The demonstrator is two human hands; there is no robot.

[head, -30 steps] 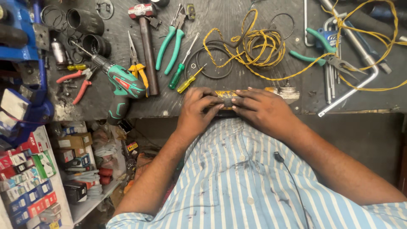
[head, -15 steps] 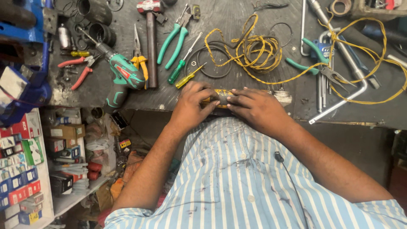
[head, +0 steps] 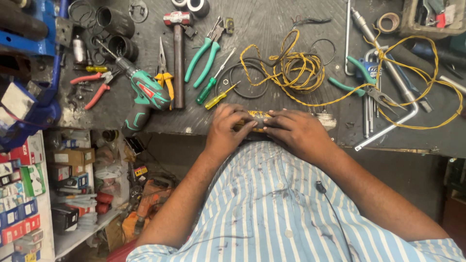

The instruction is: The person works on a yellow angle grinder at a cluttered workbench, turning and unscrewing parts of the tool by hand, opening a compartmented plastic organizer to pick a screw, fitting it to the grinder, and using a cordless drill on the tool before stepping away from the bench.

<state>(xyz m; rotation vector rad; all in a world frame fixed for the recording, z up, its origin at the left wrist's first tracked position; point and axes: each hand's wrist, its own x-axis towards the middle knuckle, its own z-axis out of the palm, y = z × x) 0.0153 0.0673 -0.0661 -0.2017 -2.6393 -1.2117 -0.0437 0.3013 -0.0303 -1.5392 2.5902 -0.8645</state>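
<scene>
Both hands meet at the workbench edge: left hand and right hand clasp 1 small yellow-black part between their fingertips, just below the yellow wire coil.

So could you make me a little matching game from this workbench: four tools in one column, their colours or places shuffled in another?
Tools:
1. cordless drill
2. hammer
3. coil of wire
4. small part between the left hand and the right hand

Descriptions:
A. yellow, looped loosely on the bench
B. green body, lying left of the hammer
C. yellow and black, at the bench's near edge
D. red and silver head, dark handle, pointing toward the person

Pairs: 1-B, 2-D, 3-A, 4-C
</scene>
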